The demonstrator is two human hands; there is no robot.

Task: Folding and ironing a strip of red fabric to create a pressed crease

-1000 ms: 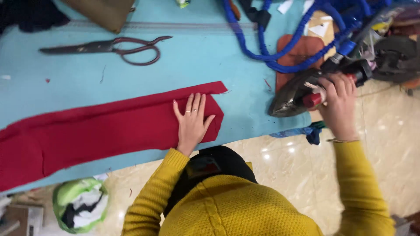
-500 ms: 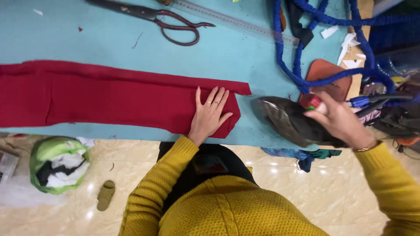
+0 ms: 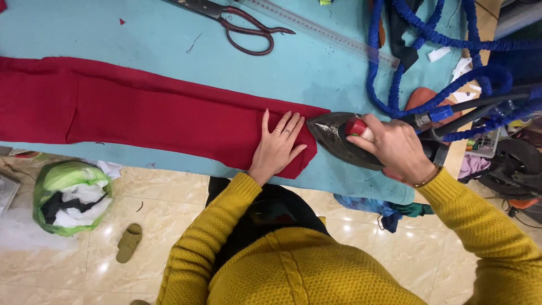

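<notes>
Head view only: red fabric strip (image 3: 152, 116) lies long across the blue tabletop (image 3: 141, 42), running from the left edge to a folded end near the middle. The left hand (image 3: 278, 148) rests flat on that end, fingers spread, palm pressing the cloth down. Just right of it the iron (image 3: 333, 138) sits on the tabletop, its pointed nose touching the fabric's end. The right hand (image 3: 398, 148) is closed around the iron's handle, beside a red knob. A blue cord (image 3: 395, 62) loops at the far right. Scissors (image 3: 237, 22) lie at the far side, well apart from the hands, next to a clear ruler (image 3: 327, 33). On the floor to the near left sit a green bag (image 3: 70, 195), apparently stuffed with scraps, and a slipper (image 3: 129, 243).
</notes>
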